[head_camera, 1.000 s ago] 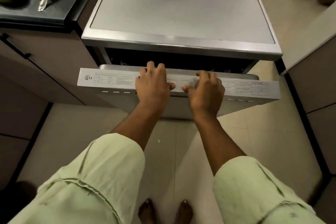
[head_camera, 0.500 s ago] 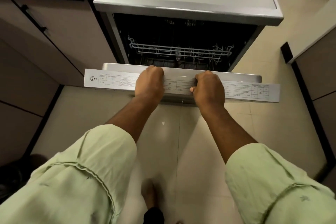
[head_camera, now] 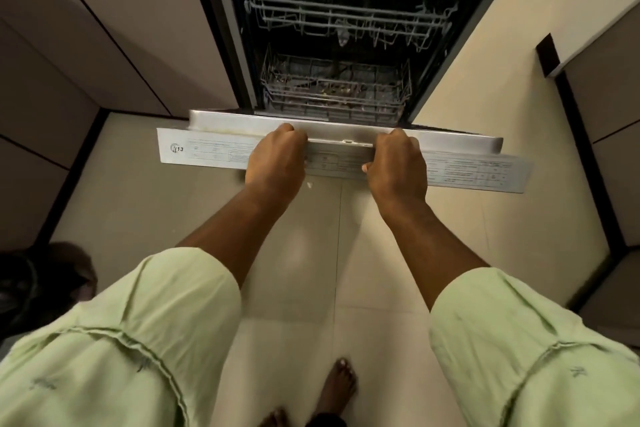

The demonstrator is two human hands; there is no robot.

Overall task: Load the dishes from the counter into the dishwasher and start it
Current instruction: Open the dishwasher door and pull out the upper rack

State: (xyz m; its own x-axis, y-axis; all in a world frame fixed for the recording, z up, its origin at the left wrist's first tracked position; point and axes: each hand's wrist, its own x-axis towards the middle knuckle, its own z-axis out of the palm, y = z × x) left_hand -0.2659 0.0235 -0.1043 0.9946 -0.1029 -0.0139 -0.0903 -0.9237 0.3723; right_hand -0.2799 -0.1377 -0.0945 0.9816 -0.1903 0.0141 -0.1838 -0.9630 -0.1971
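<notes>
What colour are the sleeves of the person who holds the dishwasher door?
The sleeves are pale green, seen best in the head view.

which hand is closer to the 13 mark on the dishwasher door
Left. The left hand grips the door edge right of the 13 mark; the right hand grips it farther along.

The only mark that can be read is the number "13" (head_camera: 180,149), printed beside a small round logo on the white label strip (head_camera: 214,153) along the top edge of the dishwasher door (head_camera: 450,140), well to the left of the fingers (head_camera: 289,133) of the left hand (head_camera: 275,159). The strip's fine print and tables, between both hands and beyond the fingers (head_camera: 398,137) of the right hand (head_camera: 396,166), are too small to read.
</notes>
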